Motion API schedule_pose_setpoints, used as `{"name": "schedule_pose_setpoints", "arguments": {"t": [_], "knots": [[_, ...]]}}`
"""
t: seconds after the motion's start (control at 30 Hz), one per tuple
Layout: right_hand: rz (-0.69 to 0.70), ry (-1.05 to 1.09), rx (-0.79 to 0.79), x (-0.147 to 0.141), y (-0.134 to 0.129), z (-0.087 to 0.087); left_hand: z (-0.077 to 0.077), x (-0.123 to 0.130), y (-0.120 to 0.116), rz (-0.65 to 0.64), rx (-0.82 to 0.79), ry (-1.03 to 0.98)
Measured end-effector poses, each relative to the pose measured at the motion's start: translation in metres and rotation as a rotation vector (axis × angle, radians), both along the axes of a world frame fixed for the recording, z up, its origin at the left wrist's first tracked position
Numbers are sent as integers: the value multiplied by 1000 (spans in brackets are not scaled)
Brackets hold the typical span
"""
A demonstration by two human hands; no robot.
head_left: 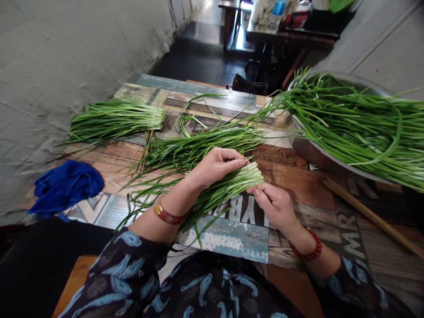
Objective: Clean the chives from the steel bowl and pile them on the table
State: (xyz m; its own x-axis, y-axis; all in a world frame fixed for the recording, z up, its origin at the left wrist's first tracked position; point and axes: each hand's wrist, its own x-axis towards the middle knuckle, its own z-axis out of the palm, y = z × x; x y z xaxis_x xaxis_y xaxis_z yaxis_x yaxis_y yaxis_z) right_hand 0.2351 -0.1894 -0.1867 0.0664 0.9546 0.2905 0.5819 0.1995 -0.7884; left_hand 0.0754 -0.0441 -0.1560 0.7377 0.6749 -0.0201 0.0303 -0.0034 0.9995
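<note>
A bundle of green chives [232, 182] lies in front of me, its pale trimmed ends pointing right. Across the top of it rests my left hand [220, 167], thumb and forefinger pinched near the pale ends, where a thin brown strand [247, 160] shows at the fingertips. My right hand [276, 204] is closed at the lower side of the same ends; what its fingers pinch is too small to make out. Just behind, loose chives [198, 148] are spread on the table. Farther back at left lies a neat chive bundle [122, 118] with even pale ends.
A large metal basin [318, 154] heaped with long chives [357, 123] stands at right. Near it lies a wooden stick [371, 214]. A blue cloth [68, 187] is at the left edge, with dry brown strands [145, 152] beside the chives. Walls flank the patterned table [291, 176].
</note>
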Motion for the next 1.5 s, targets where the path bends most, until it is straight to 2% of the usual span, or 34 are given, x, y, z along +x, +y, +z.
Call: {"name": "schedule_pose_setpoints", "arguments": {"t": [0.1,0.23,0.3,0.43,0.53,0.8,0.9,0.97,1.07,1.2,1.27,1.4,1.5], "knots": [[24,-11,43,0,1,0,3,-2,3,-66,52,40],[73,-32,138,-1,-1,1,14,-14,13,-207,94,103],[91,-45,194,-2,-4,1,19,-22,19,-165,114,124],[127,-62,303,-6,-9,0,24,-26,29,34,235,218],[153,-50,370,-10,-12,-1,19,-13,30,-19,410,334],[133,-108,387,-9,-13,-3,-13,39,35,-302,826,472],[126,-132,381,-8,-13,-5,-18,50,39,-400,982,488],[120,-136,377,-8,-13,-6,-18,54,40,-420,1001,456],[114,-123,381,-7,-12,-6,-11,54,41,-308,834,337],[118,-42,358,-6,-11,-5,4,35,38,-2,358,150],[106,-4,325,-6,-11,-6,8,22,33,99,170,85],[74,46,261,-5,-10,-7,5,2,14,204,-38,26],[65,61,225,-5,-9,-5,4,-3,2,235,-189,-15]]}}
